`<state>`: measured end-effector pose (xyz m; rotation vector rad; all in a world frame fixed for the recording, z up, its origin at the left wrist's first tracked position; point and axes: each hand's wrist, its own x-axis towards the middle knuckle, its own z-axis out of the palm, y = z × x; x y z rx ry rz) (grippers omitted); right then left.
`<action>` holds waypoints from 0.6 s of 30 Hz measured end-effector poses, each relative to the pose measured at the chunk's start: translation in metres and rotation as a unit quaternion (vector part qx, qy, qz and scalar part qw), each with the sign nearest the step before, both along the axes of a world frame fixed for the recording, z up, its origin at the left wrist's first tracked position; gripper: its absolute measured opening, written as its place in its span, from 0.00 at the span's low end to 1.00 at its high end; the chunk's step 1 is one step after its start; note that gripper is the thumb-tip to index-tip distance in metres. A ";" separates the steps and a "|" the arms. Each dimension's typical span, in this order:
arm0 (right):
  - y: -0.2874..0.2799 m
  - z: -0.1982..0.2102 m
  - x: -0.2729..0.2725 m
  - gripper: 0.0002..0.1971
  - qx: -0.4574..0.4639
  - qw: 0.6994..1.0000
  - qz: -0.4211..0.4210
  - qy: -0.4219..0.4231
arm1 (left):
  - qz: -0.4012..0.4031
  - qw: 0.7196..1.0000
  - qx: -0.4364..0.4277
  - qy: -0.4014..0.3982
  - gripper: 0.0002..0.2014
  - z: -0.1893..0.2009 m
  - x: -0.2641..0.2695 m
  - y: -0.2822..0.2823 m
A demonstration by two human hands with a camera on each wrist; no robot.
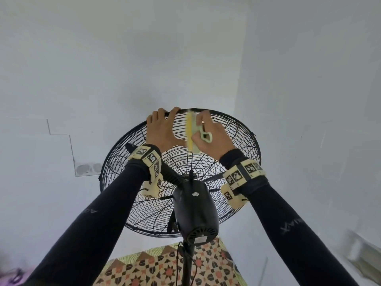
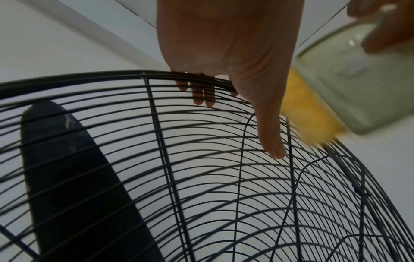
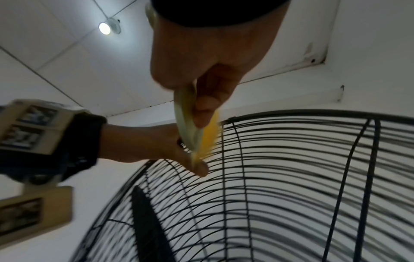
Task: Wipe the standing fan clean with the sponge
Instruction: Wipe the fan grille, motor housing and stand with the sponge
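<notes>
Standing fan [image 1: 181, 172], black, round wire-cage guard on a dark pole: in the head view it is seen from behind, its black motor housing [image 1: 195, 211] toward the person and the cage face pointing away at the pale wall. The pole runs upright down to a patterned floor mat [image 1: 165, 267]. The left hand [image 1: 162, 129] is hooked over the top rim of the cage. The right hand [image 1: 214, 135] holds the yellow sponge with its pale green plastic back and loop handle [image 1: 192, 131], long axis running from the rim toward the hub, yellow side turned left, against the upper wires.

Left wrist view: fingers [image 2: 201, 94] curl over the rim band, thumb [image 2: 271, 134] lying straight along the wires. The sponge [image 2: 313, 113] sits just beside the thumb, yellow face on the cage. A black blade [image 2: 67, 177] stands inside, apart from the wires.

Right wrist view: the right hand [image 3: 208, 70] pinches the sponge's green back [image 3: 186, 122] between thumb and fingers; the yellow edge is blurred where it meets the wires.

Judgement: the guard wires look thin and springy, liable to flex under pressure, and a tall fan on one pole is probably top-heavy, so the rim band is the stiff place to steady it. The sponge should be light and soft; its rigid back is the sound place to grip it.
</notes>
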<state>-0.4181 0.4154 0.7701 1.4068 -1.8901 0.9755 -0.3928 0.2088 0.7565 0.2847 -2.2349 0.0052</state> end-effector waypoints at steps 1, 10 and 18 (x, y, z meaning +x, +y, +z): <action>0.000 0.003 -0.001 0.14 -0.044 0.999 0.002 0.005 | -0.001 1.000 -0.004 0.000 0.61 -0.001 0.000 0.001; 0.003 -0.054 -0.028 0.35 0.064 0.997 -0.042 0.011 | 0.003 1.000 0.001 -0.013 0.60 0.001 0.003 0.001; 0.007 -0.082 -0.028 0.33 0.069 0.996 -0.038 -0.040 | 0.001 1.000 0.006 -0.023 0.60 0.002 0.000 0.003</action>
